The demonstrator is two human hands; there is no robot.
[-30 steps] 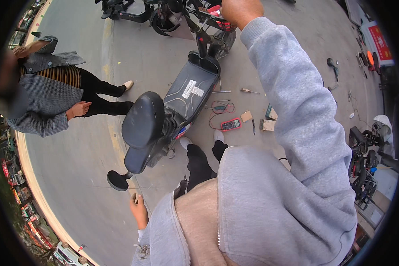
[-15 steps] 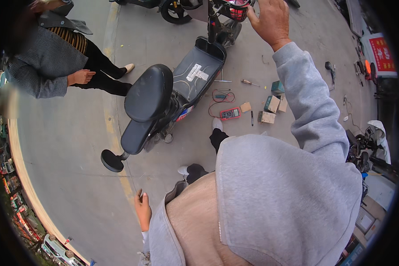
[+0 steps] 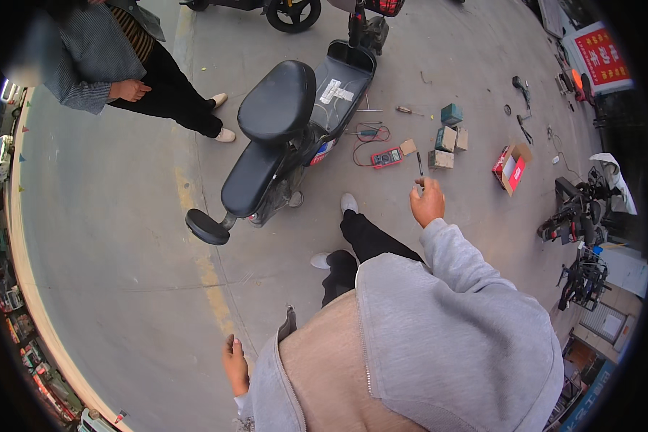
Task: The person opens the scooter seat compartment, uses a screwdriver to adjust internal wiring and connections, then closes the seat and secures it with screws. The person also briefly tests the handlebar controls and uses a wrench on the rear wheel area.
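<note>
My left hand (image 3: 235,363) hangs at my left side, open, holding nothing visible. My right hand (image 3: 427,203) is low in front of me, open with loosely bent fingers, below a dark pen-shaped object (image 3: 420,163). A black electric scooter (image 3: 266,176) stands ahead, white tape patches (image 3: 335,92) on its footboard. Beside it lie a red-cased multimeter (image 3: 387,158) with leads, a flat cardboard piece (image 3: 407,147), several green-and-beige blocks (image 3: 446,138), a screwdriver (image 3: 403,110) and a metal T-shaped tool (image 3: 368,109).
A person (image 3: 126,65) stands to the left of the scooter. Another two-wheeler (image 3: 293,18) is at the top. At right are an open red box (image 3: 511,165), scattered tools (image 3: 524,99), parked two-wheelers (image 3: 583,252) and a red sign (image 3: 597,54). A yellow line (image 3: 209,273) runs along the ground.
My right hand has left the area by the handlebar and dropped low in front of me. I have moved a little away from the scooter, and the red box has come into view.
</note>
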